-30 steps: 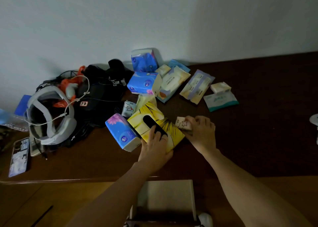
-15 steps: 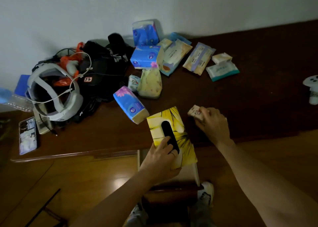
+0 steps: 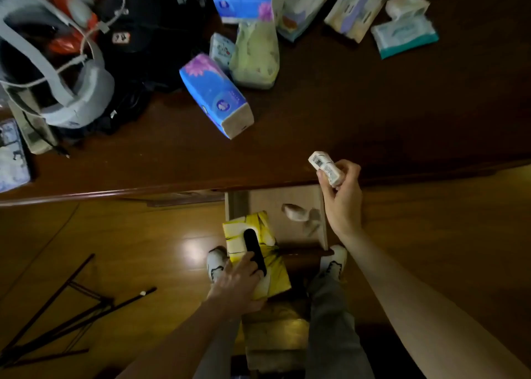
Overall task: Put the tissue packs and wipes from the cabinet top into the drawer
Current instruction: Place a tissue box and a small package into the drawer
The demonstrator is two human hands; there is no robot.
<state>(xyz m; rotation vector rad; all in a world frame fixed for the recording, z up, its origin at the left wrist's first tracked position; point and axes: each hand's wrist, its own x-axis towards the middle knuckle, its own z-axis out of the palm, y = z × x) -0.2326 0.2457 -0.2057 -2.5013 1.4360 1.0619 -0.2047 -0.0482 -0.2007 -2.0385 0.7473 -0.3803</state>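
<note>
While the left hand (image 3: 240,275) grips the yellow tissue box (image 3: 255,252) over the near edge of the open drawer (image 3: 323,223), at about six o'clock in view, the right hand (image 3: 342,197) pinches a small white tissue pack (image 3: 326,167) at the cabinet top's front edge, just above the drawer's right wall. Neither item rests in the drawer yet; something pale already lies on its floor, too dim to identify. By my reckoning the task is at an early stage: on the cabinet top (image 3: 373,114) toward twelve and one o'clock remain two blue tissue packs (image 3: 215,94), a pale green pack (image 3: 255,54), and several wipes packets (image 3: 405,35).
</note>
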